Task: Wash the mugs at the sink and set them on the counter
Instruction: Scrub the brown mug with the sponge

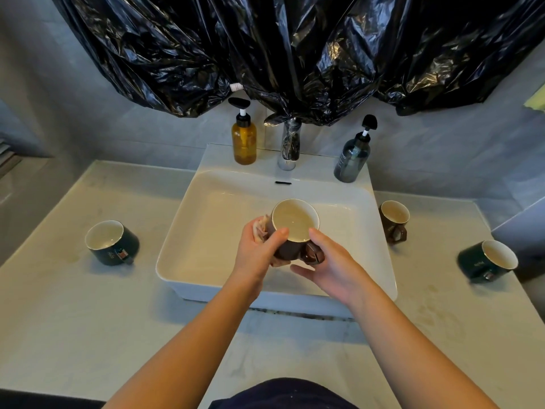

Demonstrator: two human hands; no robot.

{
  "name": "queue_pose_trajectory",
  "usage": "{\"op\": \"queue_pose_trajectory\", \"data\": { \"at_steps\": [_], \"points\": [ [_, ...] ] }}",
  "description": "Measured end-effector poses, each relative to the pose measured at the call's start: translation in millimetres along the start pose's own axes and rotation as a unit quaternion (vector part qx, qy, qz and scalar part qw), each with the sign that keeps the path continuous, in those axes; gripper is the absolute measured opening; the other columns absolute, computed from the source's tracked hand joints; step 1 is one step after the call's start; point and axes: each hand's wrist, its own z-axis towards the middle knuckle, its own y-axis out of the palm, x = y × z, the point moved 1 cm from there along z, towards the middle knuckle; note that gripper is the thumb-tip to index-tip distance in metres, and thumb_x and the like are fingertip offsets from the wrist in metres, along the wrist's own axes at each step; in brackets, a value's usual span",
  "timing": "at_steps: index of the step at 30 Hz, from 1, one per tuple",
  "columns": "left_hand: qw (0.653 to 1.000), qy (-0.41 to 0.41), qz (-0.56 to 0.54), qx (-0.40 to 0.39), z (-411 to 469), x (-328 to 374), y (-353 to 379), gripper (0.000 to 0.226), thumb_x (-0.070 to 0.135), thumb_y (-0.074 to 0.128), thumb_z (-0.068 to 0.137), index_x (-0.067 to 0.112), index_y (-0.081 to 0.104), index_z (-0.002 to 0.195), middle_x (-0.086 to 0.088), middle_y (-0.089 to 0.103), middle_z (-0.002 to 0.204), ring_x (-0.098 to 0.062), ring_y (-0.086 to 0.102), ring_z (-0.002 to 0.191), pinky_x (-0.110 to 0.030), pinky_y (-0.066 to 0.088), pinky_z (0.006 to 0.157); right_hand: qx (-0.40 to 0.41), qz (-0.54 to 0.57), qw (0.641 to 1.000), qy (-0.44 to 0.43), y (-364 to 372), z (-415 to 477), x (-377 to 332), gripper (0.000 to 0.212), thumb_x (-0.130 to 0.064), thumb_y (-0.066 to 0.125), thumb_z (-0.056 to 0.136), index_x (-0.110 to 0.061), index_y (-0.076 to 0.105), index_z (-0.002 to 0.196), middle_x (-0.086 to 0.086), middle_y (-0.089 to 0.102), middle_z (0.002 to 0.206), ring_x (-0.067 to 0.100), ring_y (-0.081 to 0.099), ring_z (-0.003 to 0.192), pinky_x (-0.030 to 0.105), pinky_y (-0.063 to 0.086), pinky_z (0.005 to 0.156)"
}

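A dark green mug [110,242] lies tilted on the left tabletop [88,305]. Over the white sink [188,252], the left hand [256,246] has its grip curled round the held brown mug [295,221], a pale cloth [261,230] bunched against the mug's side. The right hand [330,261] grips it at the handle, thumb on the rim. On the right tabletop stand a second brown mug [393,219] just beside the sink and, further right, another green mug [486,261], tilted.
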Motion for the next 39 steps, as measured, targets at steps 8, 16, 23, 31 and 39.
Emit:
{"op": "queue_pose_trajectory", "data": {
  "at_steps": [8, 16, 23, 31, 39],
  "points": [
    [0.989, 0.101, 0.106, -0.021, -10.4, -1.2, -2.7, 0.06, 0.045, 0.07, 0.075, 0.025, 0.05, 0.128, 0.002, 0.06, 0.121, -0.013, 0.059, 0.112, -0.035, 0.057, 0.086, 0.016, 0.017, 0.999, -0.03, 3.0, -0.2, 4.2, 0.024, -0.023, 0.067, 0.081, -0.014, 0.069, 0.103, 0.006, 0.068, 0.095, 0.02, 0.058, 0.098, 0.049, 0.045, 0.102],
    [0.957, 0.198, 0.207, -0.03, -15.5, 7.2, -8.8, 0.058, 0.015, 0.066, 0.091, 0.021, 0.041, 0.142, 0.005, 0.052, 0.136, -0.002, 0.051, 0.122, -0.011, 0.045, 0.089, 0.009, -0.03, 0.998, -0.052, -1.2, -1.4, 4.6, 0.029, -0.024, 0.073, 0.08, -0.017, 0.069, 0.107, 0.005, 0.066, 0.094, 0.021, 0.056, 0.097, 0.05, 0.048, 0.099],
    [0.953, 0.207, 0.21, -0.064, -20.4, 5.9, -12.5, 0.063, 0.032, 0.065, 0.088, 0.025, 0.037, 0.144, 0.006, 0.047, 0.138, -0.009, 0.05, 0.126, -0.029, 0.049, 0.099, -0.009, -0.056, 0.997, -0.061, -4.8, -3.5, -0.6, 0.056, -0.026, 0.07, 0.075, -0.016, 0.059, 0.129, 0.009, 0.063, 0.112, 0.025, 0.055, 0.109, 0.047, 0.05, 0.1],
    [0.945, 0.206, 0.238, -0.092, -16.3, 12.7, -27.4, 0.059, 0.047, 0.057, 0.087, 0.028, 0.04, 0.141, 0.01, 0.052, 0.133, -0.006, 0.053, 0.12, -0.03, 0.051, 0.096, -0.039, -0.098, 0.992, -0.075, -6.2, -3.1, -0.1, 0.046, -0.02, 0.066, 0.086, -0.026, 0.058, 0.131, 0.001, 0.068, 0.114, 0.017, 0.067, 0.104, 0.042, 0.053, 0.098],
    [0.934, 0.236, 0.242, -0.118, -15.6, 16.6, -34.3, 0.051, 0.03, 0.058, 0.092, 0.021, 0.044, 0.14, 0.007, 0.054, 0.133, -0.013, 0.052, 0.122, -0.022, 0.047, 0.094, -0.053, -0.078, 0.992, -0.083, -4.4, -1.0, 5.8, 0.051, -0.017, 0.07, 0.082, -0.022, 0.058, 0.132, 0.007, 0.066, 0.118, 0.02, 0.067, 0.106, 0.036, 0.056, 0.084]
  ]
}}
